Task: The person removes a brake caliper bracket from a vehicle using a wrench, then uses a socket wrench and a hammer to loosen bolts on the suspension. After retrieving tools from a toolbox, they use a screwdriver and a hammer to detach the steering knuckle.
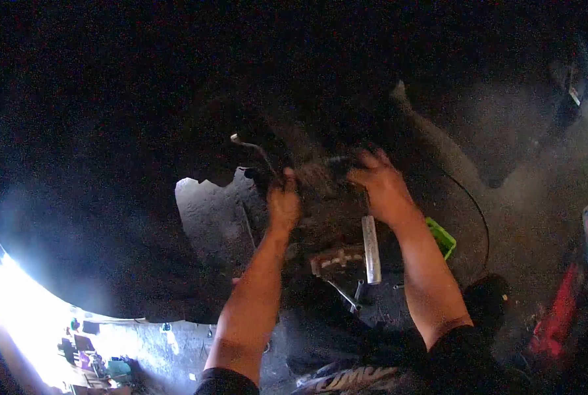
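Observation:
My left hand is raised into the dark underside of a vehicle. Its fingers are closed around a thin bent metal rod with a pale, widened tip pointing up and left. To the right, my right hand reaches to a dark part in deep shadow, its fingers curled and smeared by motion; I cannot tell whether they grip it. A pale metal tube shows below the right wrist. Left of my left hand, light floor shows through a ragged-edged gap.
On the floor lie a wrench, a second wrench and a rusty metal piece. A green tray sits behind my right forearm. At lower right stands a red object. A dark cable hangs at right. Clutter fills the bright lower left.

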